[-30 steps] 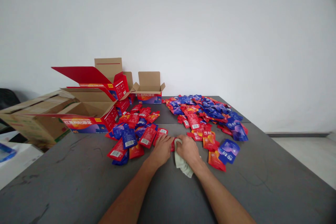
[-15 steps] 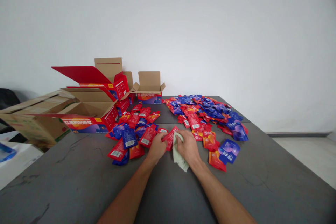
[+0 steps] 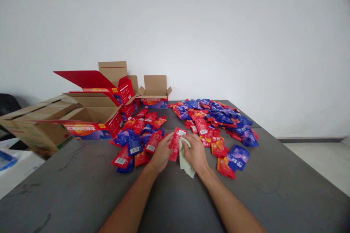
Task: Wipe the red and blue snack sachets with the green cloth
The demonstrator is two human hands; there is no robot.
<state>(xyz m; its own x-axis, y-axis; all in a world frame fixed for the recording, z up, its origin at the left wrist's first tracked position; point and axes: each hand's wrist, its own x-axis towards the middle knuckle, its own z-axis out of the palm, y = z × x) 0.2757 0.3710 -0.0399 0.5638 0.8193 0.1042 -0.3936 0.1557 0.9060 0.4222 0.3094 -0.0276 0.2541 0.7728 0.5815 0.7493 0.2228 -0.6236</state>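
Above the middle of the dark table, my left hand [image 3: 162,153] is closed on the left edge of a red pouch [image 3: 177,142], whose barcode side faces me. My right hand [image 3: 195,153] grips a pale green cloth [image 3: 186,164], with its loose end hanging toward the table. The cloth overlaps the right edge of the red pouch. Just left of my left hand lies a heap of red and blue pouches [image 3: 134,144]. Beyond and to the right of my right hand spreads a larger pile of similar pouches [image 3: 218,113].
An open red box [image 3: 90,129] stands at the left, with another open box [image 3: 123,89] behind it. Further back is a third open box [image 3: 155,102]. A brown carton [image 3: 54,127] sits beyond the table's left edge. A pale wall [image 3: 202,36] rises behind the table [image 3: 175,204].
The red pouch has turned more upright, so its barcode now shows near the top. My left hand has shifted slightly with it. My right hand still holds the cloth against the pouch.
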